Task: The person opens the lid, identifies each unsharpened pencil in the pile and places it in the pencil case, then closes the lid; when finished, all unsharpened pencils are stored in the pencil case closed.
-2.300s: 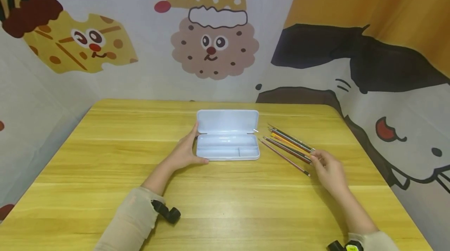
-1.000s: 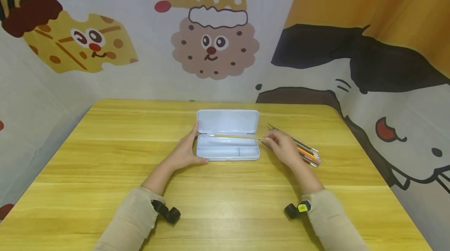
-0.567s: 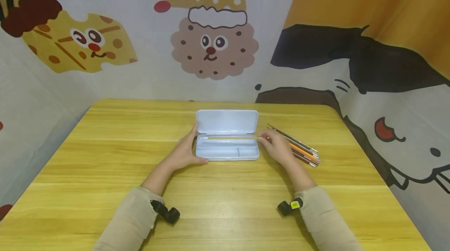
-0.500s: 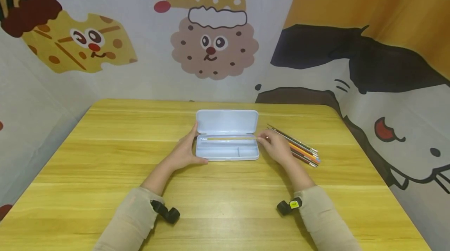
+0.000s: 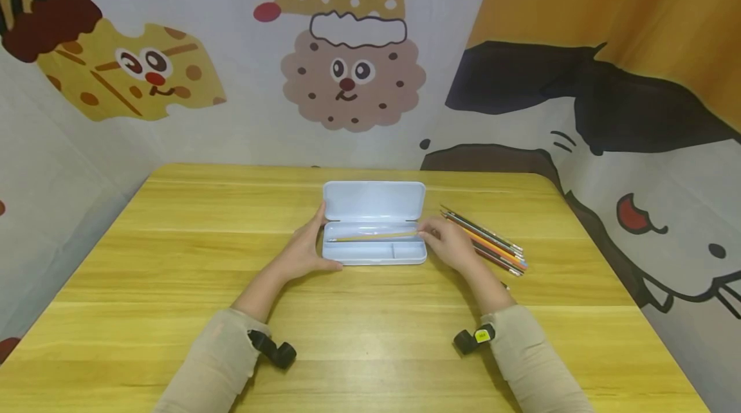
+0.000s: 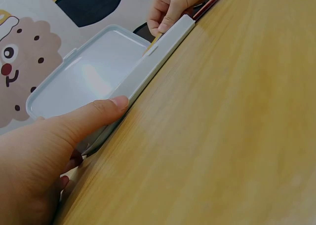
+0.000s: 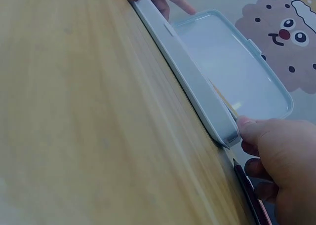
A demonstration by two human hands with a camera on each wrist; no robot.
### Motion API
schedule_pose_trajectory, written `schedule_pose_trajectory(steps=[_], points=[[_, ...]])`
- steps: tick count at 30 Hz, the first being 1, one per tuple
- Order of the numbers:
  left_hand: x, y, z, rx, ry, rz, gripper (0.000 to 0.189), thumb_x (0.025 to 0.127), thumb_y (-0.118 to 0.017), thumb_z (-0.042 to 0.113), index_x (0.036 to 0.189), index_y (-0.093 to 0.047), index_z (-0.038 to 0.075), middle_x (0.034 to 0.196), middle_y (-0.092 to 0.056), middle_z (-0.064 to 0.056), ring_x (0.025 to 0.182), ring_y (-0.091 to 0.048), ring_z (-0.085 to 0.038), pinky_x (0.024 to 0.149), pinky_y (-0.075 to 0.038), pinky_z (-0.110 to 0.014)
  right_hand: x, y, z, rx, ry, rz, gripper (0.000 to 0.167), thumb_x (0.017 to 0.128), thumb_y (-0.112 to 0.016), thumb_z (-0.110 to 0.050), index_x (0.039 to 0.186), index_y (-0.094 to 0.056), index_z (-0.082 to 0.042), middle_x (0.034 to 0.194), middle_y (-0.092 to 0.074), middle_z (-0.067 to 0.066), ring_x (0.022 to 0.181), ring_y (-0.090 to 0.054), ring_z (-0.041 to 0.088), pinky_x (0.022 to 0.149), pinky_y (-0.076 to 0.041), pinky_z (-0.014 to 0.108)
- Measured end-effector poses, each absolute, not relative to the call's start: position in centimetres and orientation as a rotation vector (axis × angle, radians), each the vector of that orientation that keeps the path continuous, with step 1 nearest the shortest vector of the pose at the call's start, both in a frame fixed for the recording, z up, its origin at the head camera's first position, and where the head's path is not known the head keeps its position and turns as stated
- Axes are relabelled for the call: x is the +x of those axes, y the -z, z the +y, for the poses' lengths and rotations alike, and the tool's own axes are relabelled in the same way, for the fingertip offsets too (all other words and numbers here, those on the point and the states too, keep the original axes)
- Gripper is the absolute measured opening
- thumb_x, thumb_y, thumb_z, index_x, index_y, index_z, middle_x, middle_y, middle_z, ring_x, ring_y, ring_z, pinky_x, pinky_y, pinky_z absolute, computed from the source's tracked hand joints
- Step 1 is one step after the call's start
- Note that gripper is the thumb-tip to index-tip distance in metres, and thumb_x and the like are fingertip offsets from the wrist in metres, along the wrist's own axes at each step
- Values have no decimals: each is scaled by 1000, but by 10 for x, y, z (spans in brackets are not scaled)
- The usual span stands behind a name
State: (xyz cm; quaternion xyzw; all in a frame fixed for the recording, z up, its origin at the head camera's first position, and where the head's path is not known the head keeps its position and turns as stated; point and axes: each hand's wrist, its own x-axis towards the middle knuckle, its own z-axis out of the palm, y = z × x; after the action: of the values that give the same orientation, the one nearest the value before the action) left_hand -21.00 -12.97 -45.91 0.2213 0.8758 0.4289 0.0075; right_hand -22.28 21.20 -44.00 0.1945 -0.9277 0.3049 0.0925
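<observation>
A pale blue pencil case (image 5: pixel 375 202) lies wide open on the table, its lid tipped back. My left hand (image 5: pixel 302 251) grips the case's left end, thumb along the front wall and fingers behind. My right hand (image 5: pixel 450 242) pinches one end of a yellow pencil (image 5: pixel 370 237) at the case's right edge. The pencil spans the long rear compartment, its far end near the divider; whether it touches the bottom I cannot tell. In the right wrist view, thumb and fingers hold the yellow pencil (image 7: pixel 223 97) just above the case's rim.
Several loose pencils (image 5: pixel 509 255) lie in a slanted bundle right of the case, partly behind my right hand. One pencil end (image 5: pixel 506 285) shows beside my right wrist. The wooden table (image 5: pixel 370 336) meets a cartoon-print cloth (image 5: pixel 243 136) at the back.
My right hand has gone from the loose pencils to the case with the yellow pencil. In the last half second the pencil shifted toward the case's divider. The left hand stays put.
</observation>
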Motion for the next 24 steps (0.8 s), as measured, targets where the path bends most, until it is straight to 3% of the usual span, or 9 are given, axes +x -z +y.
schedule_pose_trajectory(steps=[7,16,24], points=[[-210,459,-130,685,-1331,2734,140,59,-89,46,153,12,20,149,-36,-9,140,-21,-26,114,-12,-47,-223,440,211,600,-929,-2794,8,90,-68,-21,92,-70,-13,82,-63,-4,70,-54,15,61,-46,32],[-209,458,-129,686,-1328,2740,140,59,-89,46,153,11,18,149,-36,-10,140,-22,-26,114,-12,-47,-221,439,213,606,-941,-2814,8,90,-69,-23,91,-71,-15,80,-61,-7,72,-53,13,63,-46,31],[-209,458,-129,698,-1328,2745,140,59,-90,45,153,9,12,148,-38,-10,140,-23,-27,114,-13,-47,-217,436,216,601,-967,-2813,10,89,-70,-23,95,-74,-17,92,-66,-4,81,-58,15,70,-49,35]])
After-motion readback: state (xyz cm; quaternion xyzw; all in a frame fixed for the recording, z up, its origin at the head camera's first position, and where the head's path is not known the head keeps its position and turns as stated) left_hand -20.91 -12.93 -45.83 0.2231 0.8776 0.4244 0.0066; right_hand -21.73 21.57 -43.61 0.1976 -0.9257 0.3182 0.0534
